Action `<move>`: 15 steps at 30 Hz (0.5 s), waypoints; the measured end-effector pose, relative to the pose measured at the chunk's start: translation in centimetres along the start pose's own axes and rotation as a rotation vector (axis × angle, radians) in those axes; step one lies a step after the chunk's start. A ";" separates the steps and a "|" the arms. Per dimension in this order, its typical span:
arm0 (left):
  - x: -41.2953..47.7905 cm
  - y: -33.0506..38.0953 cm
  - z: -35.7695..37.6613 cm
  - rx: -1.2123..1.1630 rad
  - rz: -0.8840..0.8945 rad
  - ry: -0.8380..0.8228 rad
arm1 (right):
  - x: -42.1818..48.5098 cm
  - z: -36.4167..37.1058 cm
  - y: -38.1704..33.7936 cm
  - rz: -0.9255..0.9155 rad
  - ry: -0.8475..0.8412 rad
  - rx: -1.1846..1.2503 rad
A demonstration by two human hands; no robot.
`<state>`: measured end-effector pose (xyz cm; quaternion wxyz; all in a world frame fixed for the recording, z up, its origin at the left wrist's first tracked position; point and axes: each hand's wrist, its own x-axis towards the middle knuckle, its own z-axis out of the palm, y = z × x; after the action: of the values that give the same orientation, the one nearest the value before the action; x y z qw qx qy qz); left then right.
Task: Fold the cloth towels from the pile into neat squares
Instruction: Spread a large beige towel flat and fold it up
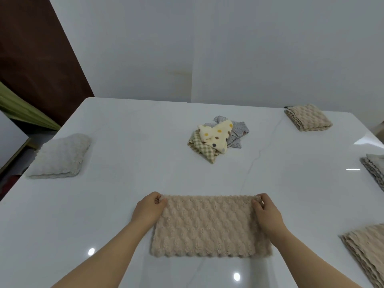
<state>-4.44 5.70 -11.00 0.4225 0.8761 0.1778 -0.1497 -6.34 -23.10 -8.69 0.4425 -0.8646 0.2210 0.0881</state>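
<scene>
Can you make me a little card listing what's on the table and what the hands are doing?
being folded: beige towel, flat, a rectangle near the person
left hand: pinches its far left corner
right hand: pinches its far right corner
middle of table: patterned cloths in a heap
already folded: white towel at left, beige square far right
table: white and shiny

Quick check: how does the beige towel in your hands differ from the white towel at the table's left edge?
The beige towel lies as a wide, thin rectangle; the white towel is folded into a thicker, squarer bundle. The left hand and right hand pinch the beige towel's far corners; nothing touches the white towel. Both have the same bumpy pile and scalloped edges.
</scene>
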 end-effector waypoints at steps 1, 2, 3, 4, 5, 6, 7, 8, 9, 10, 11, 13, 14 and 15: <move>-0.1 0.0 0.1 0.011 0.005 0.008 | 0.1 0.0 0.0 0.005 -0.004 -0.014; -0.2 0.1 0.1 0.018 0.008 0.016 | 0.1 0.1 0.1 0.008 -0.007 -0.028; -0.3 0.2 0.2 0.022 0.008 0.025 | 0.2 0.1 0.1 0.012 -0.009 -0.041; -0.4 0.2 0.2 0.027 0.008 0.035 | 0.2 0.2 0.1 0.013 -0.008 -0.048; -0.4 0.3 0.3 0.032 0.007 0.044 | 0.2 0.2 0.1 0.012 -0.004 -0.053; -0.4 0.3 0.3 0.035 0.005 0.052 | 0.2 0.3 0.1 0.009 0.000 -0.057; -0.5 0.3 0.3 0.034 0.001 0.059 | 0.3 0.4 0.2 0.007 0.005 -0.061; -0.6 0.4 0.3 0.026 -0.004 0.067 | 0.3 0.4 0.3 0.009 0.009 -0.062; -0.6 0.5 0.2 0.016 -0.013 0.072 | 0.4 0.4 0.3 0.015 0.012 -0.062; -0.6 0.5 0.2 0.011 -0.021 0.072 | 0.5 0.5 0.3 0.021 0.012 -0.061; -0.6 0.6 0.2 0.014 -0.027 0.070 | 0.6 0.5 0.3 0.026 0.012 -0.062; -0.6 0.8 0.3 0.026 -0.035 0.065 | 0.7 0.5 0.2 0.027 0.014 -0.062; -0.5 0.8 0.3 0.023 -0.037 0.069 | 0.7 0.4 0.2 0.024 0.016 -0.063; -0.5 0.9 0.3 0.012 -0.037 0.075 | 0.7 0.4 0.3 0.023 0.016 -0.064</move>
<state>-4.51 4.90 -10.39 0.4073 0.8802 0.2089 -0.1256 -5.82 -23.11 -9.36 0.4118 -0.8764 0.2316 0.0931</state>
